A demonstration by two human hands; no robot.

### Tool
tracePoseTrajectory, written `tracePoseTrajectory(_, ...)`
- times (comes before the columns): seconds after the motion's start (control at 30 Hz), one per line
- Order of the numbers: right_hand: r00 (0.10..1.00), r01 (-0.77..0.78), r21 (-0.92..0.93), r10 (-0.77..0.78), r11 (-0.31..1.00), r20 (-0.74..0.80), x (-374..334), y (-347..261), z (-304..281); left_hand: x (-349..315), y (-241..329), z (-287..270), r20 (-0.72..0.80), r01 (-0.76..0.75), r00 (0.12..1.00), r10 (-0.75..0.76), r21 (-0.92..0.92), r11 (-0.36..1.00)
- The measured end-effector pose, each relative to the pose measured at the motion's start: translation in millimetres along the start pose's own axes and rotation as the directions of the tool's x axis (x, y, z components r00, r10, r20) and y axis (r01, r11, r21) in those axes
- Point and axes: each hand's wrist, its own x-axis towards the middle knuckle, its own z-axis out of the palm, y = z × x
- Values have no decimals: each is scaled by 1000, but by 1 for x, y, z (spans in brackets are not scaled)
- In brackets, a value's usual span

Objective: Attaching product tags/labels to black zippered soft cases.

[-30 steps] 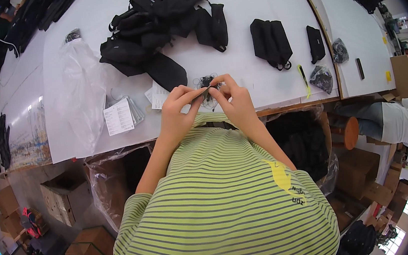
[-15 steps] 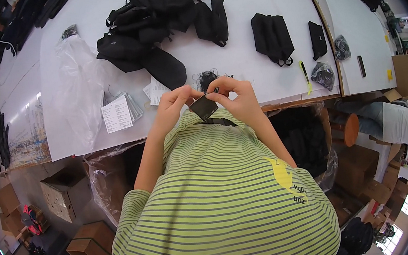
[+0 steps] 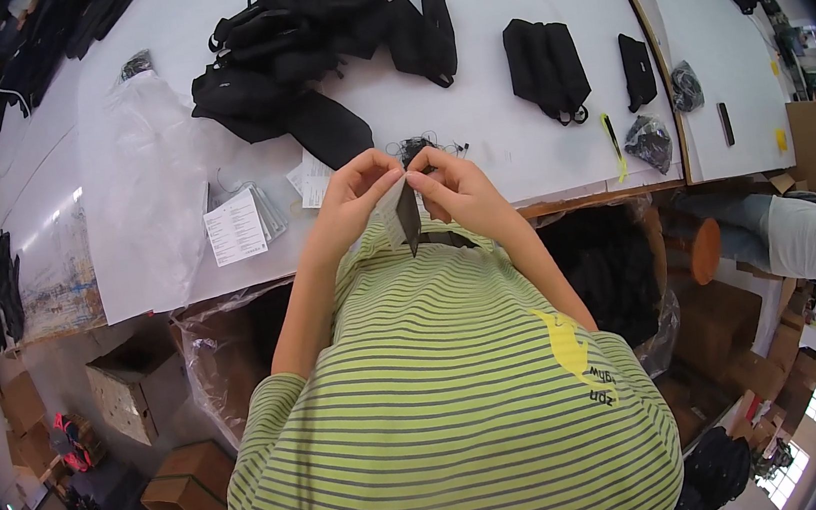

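Observation:
Both hands meet in front of my chest, just off the table's near edge, fingers pinched together. My left hand [image 3: 358, 192] grips the upper corner of a white card tag [image 3: 391, 213]. Against it, my right hand [image 3: 447, 182] pinches a black card tag [image 3: 411, 222], which hangs nearly edge-on. A string or fastener between the fingertips is too small to make out. Just beyond my fingers lies a tangle of thin black strings [image 3: 431, 144]. Left of my left hand rest a stack of white printed tags [image 3: 236, 226] and a few more white tags [image 3: 315, 182].
Black fabric pouches [image 3: 321, 23] are heaped at the table's far middle. Other black pouches [image 3: 548, 68] lie to the right, near a bagged dark bundle [image 3: 649, 144] and a yellow-green strip [image 3: 614, 146]. Clear plastic sheeting [image 3: 145, 194] covers the left. A person [image 3: 809, 239] stands at right.
The black tag has turned from facing me to nearly edge-on, and a white tag now shows beside it. Both hands have risen slightly, and their fingertips have drawn closer together.

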Motion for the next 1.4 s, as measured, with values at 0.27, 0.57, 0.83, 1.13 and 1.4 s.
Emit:
tracePoseTrajectory(0.27, 997, 11, 91, -4, 996, -75, -3, -6, -7, 14, -3, 0, 61, 31, 998, -33, 22, 999)
tracePoseTrajectory(0.57, 986, 48, 122, -28, 991, -164, -5, -7, -20, 44, 15, 16, 74, -60, 996, 50, 136, 989)
tracePoseTrajectory(0.83, 950, 142, 139, -96, 980, -299, -9, -1, -26, 154, -17, -87, -356, -67, 904, 238, 431, 900)
tracePoseTrajectory(1.13, 938, 94, 177, -28, 980, -344, -21, 3, -24, 198, -21, -127, -418, 226, 831, 367, 857, 464)
tracePoseTrajectory(1.4, 931, 94, 124, -43, 988, -363, -14, 13, -19, 140, 0, -69, -180, -85, 939, 294, 705, 704)
